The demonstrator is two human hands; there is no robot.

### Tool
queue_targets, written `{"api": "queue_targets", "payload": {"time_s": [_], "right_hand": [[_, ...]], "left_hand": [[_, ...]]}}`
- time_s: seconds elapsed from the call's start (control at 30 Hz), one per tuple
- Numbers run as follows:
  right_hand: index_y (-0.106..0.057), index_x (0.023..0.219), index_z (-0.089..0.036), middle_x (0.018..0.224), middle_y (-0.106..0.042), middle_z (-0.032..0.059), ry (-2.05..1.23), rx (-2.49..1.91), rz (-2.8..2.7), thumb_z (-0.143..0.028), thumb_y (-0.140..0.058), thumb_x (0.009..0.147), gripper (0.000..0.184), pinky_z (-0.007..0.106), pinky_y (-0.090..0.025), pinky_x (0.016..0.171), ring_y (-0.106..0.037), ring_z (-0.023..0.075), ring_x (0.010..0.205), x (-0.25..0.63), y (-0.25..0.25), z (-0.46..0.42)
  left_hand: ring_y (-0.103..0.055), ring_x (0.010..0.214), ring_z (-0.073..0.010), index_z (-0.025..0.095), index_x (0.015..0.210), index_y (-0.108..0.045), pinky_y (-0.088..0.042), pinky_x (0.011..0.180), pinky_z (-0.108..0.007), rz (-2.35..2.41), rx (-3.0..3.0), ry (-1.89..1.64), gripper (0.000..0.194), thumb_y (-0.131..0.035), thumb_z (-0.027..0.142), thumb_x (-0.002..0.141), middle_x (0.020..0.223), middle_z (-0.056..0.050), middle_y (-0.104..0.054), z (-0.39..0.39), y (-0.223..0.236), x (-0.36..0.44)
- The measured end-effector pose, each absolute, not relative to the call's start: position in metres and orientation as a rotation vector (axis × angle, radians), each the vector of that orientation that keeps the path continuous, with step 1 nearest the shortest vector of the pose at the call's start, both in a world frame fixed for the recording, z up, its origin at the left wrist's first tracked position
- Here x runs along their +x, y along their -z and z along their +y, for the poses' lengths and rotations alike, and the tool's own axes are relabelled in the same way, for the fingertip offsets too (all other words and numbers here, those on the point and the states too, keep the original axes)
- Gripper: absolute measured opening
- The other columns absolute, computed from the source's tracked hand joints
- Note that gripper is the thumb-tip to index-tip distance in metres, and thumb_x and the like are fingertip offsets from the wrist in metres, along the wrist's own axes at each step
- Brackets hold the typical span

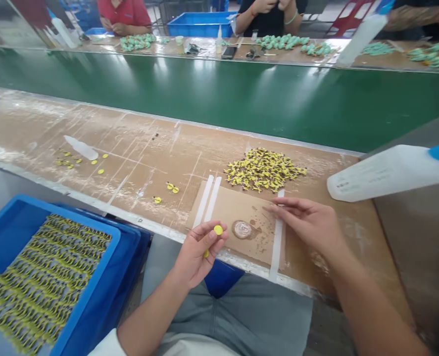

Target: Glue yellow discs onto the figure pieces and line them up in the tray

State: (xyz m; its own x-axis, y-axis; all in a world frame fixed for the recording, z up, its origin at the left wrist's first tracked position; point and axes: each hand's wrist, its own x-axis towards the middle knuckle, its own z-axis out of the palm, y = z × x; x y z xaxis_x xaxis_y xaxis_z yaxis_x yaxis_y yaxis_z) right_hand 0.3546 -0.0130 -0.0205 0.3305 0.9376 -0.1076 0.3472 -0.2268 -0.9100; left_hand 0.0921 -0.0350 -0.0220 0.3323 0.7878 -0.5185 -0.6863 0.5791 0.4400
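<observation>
My left hand [199, 252] pinches a small yellow disc [218, 230] between thumb and fingertips, with another yellow piece [206, 253] lower down against its fingers. Over the right side of a taped cardboard sheet [226, 202], my right hand [312, 222] has its thumb and forefinger pressed together. What sits between those fingertips, if anything, is too small to make out. A round clear patch of glue-like stuff [242, 229] lies on the cardboard between both hands. Just beyond the sheet is a heap of small yellow and dark pieces [264, 169].
A white bottle with a blue cap [390, 173] leans at the right. Loose yellow discs [173, 188] and a white pointed bottle [81, 147] lie leftward. A blue tray [108, 247] holds rows of yellow-dark pieces. Beyond the green belt [189, 91], people work at another bench.
</observation>
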Motion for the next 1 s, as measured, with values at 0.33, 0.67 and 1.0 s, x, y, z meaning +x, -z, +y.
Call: {"api": "queue_targets", "payload": {"time_s": [0.33, 0.67, 1.0], "right_hand": [[-0.071, 0.093, -0.028, 0.079, -0.076, 0.0025, -0.44, -1.853, -1.943, -0.049, -0.062, 0.077, 0.028, 0.043, -0.059, 0.065, -0.072, 0.0278, 0.065, 0.385, 0.021, -0.009], [-0.072, 0.107, -0.026, 0.096, -0.074, 0.0049, -0.249, -1.559, -2.352, -0.032, -0.049, 0.093, 0.028, 0.036, -0.054, 0.072, -0.069, 0.0261, 0.088, 0.368, 0.029, -0.005], [-0.077, 0.094, -0.031, 0.093, -0.077, -0.0004, -0.44, -1.779, -1.774, -0.05, -0.068, 0.082, 0.024, 0.041, -0.059, 0.073, -0.074, 0.0278, 0.081, 0.363, 0.032, -0.021]], "left_hand": [[-0.073, 0.086, -0.0111, 0.014, 0.096, -0.076, -0.057, 0.077, -0.013, 0.688, 0.185, -0.988, 0.023, -0.08, 0.011, 0.074, 0.1, -0.008, -0.077, -0.036, 0.024, 0.091], [-0.073, 0.083, -0.011, 0.014, 0.094, -0.076, -0.057, 0.075, -0.013, 0.704, 0.177, -1.005, 0.024, -0.082, 0.013, 0.071, 0.095, -0.005, -0.076, -0.032, 0.022, 0.095], [-0.073, 0.082, -0.0116, 0.015, 0.093, -0.076, -0.057, 0.074, -0.013, 0.778, 0.195, -1.014, 0.026, -0.083, 0.011, 0.069, 0.097, -0.005, -0.076, -0.031, 0.023, 0.096]]}}
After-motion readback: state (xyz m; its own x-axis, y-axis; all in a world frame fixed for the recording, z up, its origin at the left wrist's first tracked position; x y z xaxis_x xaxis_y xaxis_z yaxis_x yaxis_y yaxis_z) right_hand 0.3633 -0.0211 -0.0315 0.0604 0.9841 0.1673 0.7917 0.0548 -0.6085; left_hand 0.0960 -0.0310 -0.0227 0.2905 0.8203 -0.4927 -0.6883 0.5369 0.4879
